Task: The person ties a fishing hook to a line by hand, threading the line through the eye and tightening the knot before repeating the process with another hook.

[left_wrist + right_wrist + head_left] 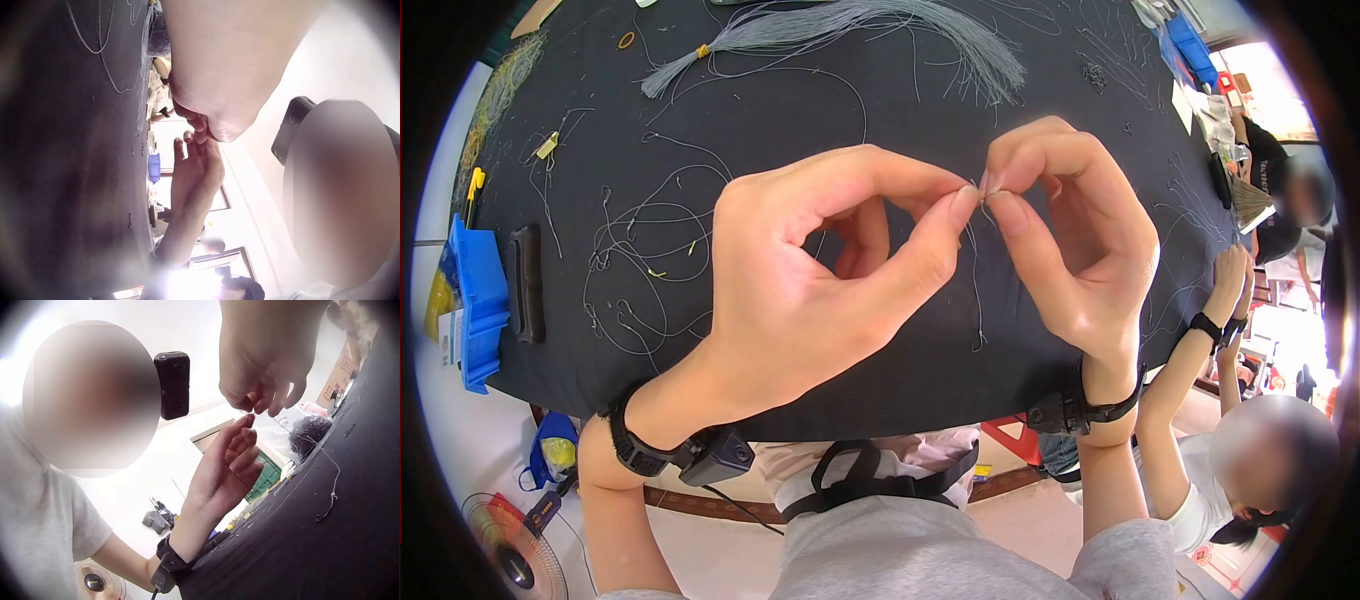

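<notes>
Over the dark table, my left hand [800, 300] and right hand [1115, 260] meet fingertip to fingertip. Each pinches a thin grey fishing line [976, 270] between thumb and index finger; the exact spot is mostly covered by the fingertips. Below them the line trails down to a small fish hook [978, 342]. In the right wrist view, the line [338, 478] runs from the fingers to the hook [324, 517] close over the table. Left of my left hand lie looped lines [640, 215] with several hooks.
A bundle of grey line [850, 30], tied with a yellow band [702, 51], lies at the back. Blue tray [478, 300] and dark bar [527, 283] stand at the left edge. More lines lie on the right, where another person's hands [1230, 275] rest at the table.
</notes>
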The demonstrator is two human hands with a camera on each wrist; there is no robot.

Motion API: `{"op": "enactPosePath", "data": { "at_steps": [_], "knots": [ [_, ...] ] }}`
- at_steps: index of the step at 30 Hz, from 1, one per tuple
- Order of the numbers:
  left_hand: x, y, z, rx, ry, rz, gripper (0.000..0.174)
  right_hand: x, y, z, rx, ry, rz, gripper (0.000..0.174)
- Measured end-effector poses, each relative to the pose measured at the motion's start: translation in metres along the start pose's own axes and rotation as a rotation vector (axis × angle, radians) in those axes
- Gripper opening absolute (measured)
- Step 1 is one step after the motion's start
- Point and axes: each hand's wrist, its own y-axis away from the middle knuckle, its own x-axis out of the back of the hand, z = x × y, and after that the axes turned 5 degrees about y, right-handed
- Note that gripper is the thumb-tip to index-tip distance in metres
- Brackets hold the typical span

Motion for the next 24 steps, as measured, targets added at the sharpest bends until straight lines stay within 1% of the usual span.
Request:
{"op": "enactPosePath", "data": {
  "at_steps": [24],
  "knots": [
    [-0.0007, 0.0007, -0.0005, 0.018, -0.008, 0.002, 0.007, -0.0017, 0.0010, 0.0006, 0.002, 0.028, -0.006, 0.016]
  ]
}}
